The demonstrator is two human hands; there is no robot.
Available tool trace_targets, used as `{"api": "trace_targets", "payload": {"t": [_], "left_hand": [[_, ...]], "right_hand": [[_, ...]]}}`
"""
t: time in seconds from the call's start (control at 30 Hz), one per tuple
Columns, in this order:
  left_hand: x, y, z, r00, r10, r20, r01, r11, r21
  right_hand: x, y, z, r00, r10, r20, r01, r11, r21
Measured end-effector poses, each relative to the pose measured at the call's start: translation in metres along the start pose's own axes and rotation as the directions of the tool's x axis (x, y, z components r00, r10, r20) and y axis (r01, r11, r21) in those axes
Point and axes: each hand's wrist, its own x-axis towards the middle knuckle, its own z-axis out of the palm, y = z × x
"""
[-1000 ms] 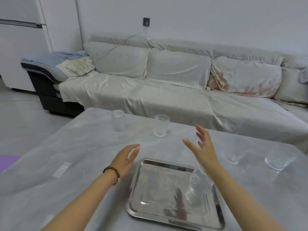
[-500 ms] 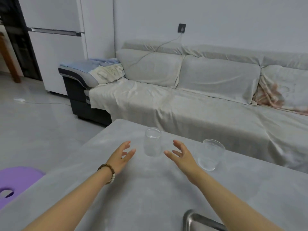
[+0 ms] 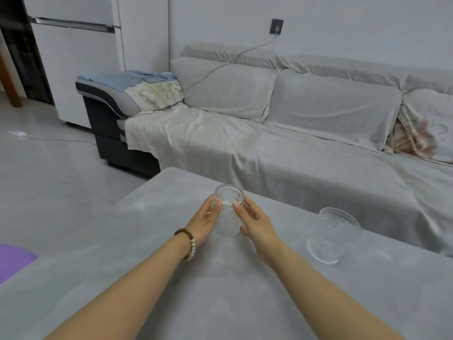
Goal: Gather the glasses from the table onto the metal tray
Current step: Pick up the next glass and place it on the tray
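both hands now closed in on the clear ribbed drinking glass (image 3: 227, 212) near the far left corner of the grey table (image 3: 245, 303); half a second ago they were spread open either side of it with gaps, not touching, a second ago further back over the tray. left hand (image 3: 204, 223), beaded bracelet on the wrist, cups the glass's left side, right hand (image 3: 255, 223) presses its right side, fingertips (image 3: 236, 206) up near the rim, so the glass is clamped between the two palms. glass base looks still on the table, upright, cannot tell if it has started to lift. second clear ribbed glass (image 3: 329, 238) stands to the right of the held glass, well apart, untouched. metal tray not in view now, it sat nearer the person than the held glass in the earlier views. judgement: grasp just made, next is lift and carry back to the tray; at least these two glasses not yet gathered, so task is early to midway
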Motion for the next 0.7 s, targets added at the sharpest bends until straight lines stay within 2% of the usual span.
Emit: {"api": "trace_targets", "payload": {"t": [0.17,0.37,0.5,0.7], "left_hand": [[-0.035,0.020,0.010,1.000,-0.004,-0.028,0.003,0.999,-0.040],[-0.089,0.095,0.028,0.995,0.080,-0.055,-0.082,0.996,-0.044],[-0.131,0.145,0.049,0.986,0.168,0.013,-0.168,0.985,-0.030],[-0.195,0.187,0.098,0.970,0.209,0.122,-0.206,0.978,-0.038]], "right_hand": [[-0.042,-0.017,-0.011,1.000,-0.009,0.005,0.009,1.000,0.029],[-0.126,-0.075,-0.039,0.996,-0.083,-0.045,0.082,0.996,-0.023],[-0.191,-0.115,-0.063,0.985,-0.150,-0.083,0.144,0.987,-0.072],[-0.284,-0.137,-0.109,0.972,-0.178,-0.154,0.163,0.981,-0.106]]}}
